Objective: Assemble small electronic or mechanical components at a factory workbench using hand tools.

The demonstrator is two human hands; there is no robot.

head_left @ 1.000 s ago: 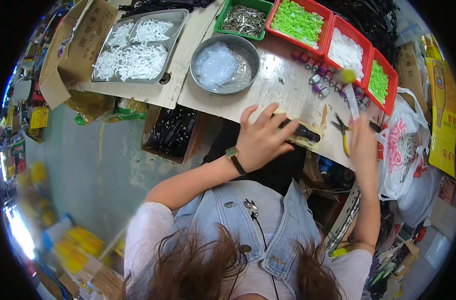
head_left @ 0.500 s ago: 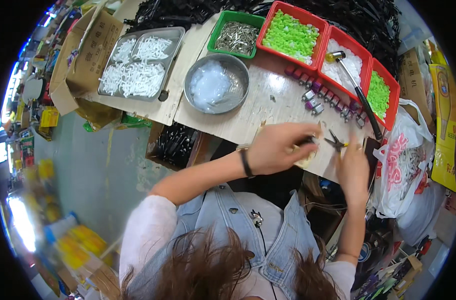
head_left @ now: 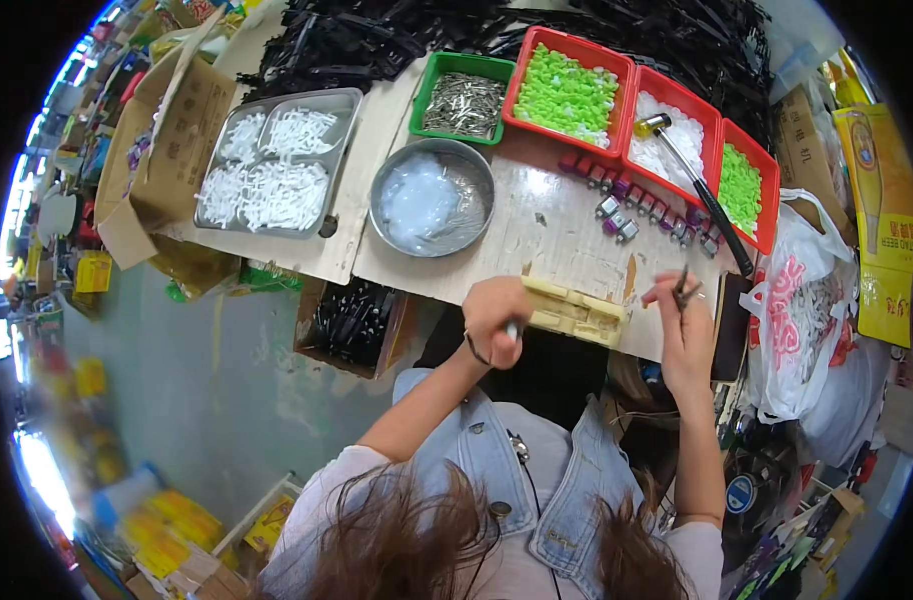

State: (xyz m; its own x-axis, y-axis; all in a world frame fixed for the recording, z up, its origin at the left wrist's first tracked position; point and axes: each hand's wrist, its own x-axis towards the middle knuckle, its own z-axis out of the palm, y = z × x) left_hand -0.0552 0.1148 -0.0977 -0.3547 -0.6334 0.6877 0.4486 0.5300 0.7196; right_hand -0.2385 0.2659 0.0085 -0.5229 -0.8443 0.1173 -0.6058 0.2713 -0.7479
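Note:
My left hand point(head_left: 492, 312) is closed in a fist round a small part with a silver end point(head_left: 514, 328); the rest of it is hidden by the fingers. That fist is beside the left end of a cream-coloured grooved block point(head_left: 577, 318) at the table's front edge. Right of the block, my right hand point(head_left: 685, 340) holds small pliers point(head_left: 684, 287), jaws pointing up and away from me. Beyond the hands, several small silver-and-purple motors point(head_left: 667, 212) lie in rows on the table point(head_left: 537, 225).
A hammer point(head_left: 692, 165) lies across a red bin of white pieces. Beside it are red bins of green pieces point(head_left: 567, 90), a green bin of metal pins point(head_left: 464, 105), a round metal bowl point(head_left: 432, 195) and a tray of white parts point(head_left: 277, 165). A plastic bag point(head_left: 797, 310) hangs at right.
My right hand has picked up the pliers from the table and raised them. My left hand has moved left and nearer to me, uncovering the cream block.

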